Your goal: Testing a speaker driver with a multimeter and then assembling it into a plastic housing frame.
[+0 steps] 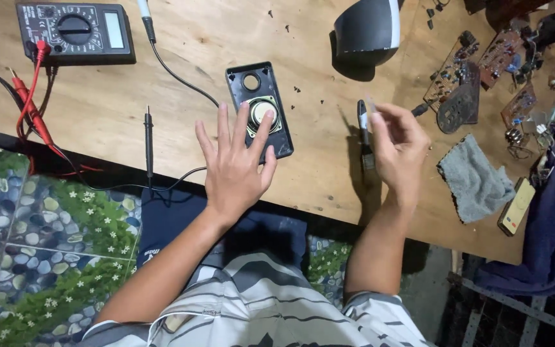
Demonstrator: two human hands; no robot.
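Left hand [236, 164] spread flat, empty, over speaker panel [259, 109]; right hand [398, 144] pinches small brush [363, 128]; best pin panel firmly, brush lightly.

A home electronics repair bench: multimeter [75, 31], loose circuit boards [483, 64] on a plywood table [162, 96] (pebble-pattern floor below).

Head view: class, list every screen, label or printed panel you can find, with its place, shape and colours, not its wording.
Multimeter screen: far left of table, upright grey rectangle on black meter.
Meter dial panel: black, round knob, ringed by white markings.
Flat device: right table edge, cream rectangle with red patch.
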